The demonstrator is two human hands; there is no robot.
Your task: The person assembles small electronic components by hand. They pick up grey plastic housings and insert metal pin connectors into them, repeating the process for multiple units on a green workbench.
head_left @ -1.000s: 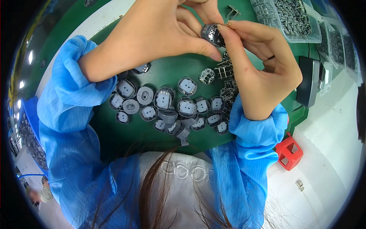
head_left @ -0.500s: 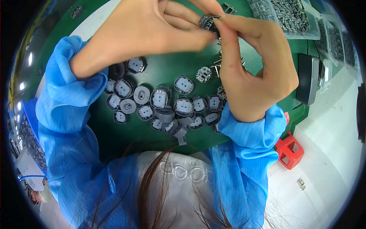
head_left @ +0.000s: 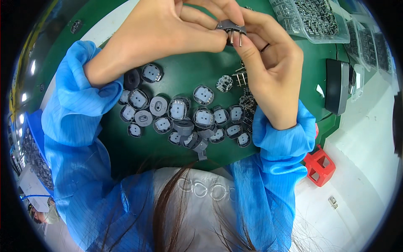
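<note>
Above the far part of the green table, both hands hold one small dark grey plug housing [head_left: 231, 27] with two metal pins pointing down toward me. My left hand [head_left: 168, 35] grips its left side between thumb and fingers. On the other side my right hand [head_left: 273, 63] pinches it, the thumb close to the pins. Below them lie several rounded grey housings with pale inserts, such as one plug housing [head_left: 203, 95]. Beside my right hand rest a round metal-dotted insert [head_left: 224, 83] and a heap of metal pin parts [head_left: 247, 103], partly hidden by the wrist.
A clear bin of metal parts [head_left: 310, 38] stands at the far right, with further clear trays [head_left: 364, 44] beyond it. A black box-shaped device [head_left: 337, 86] sits near the right edge. Below is a red stool [head_left: 320, 166]. At far left is a blue bin [head_left: 35, 126].
The plug housing has been turned in my fingers: its inner face showed before, and now its two pins show. My right hand has shifted and opened up around it, the fingers now behind.
</note>
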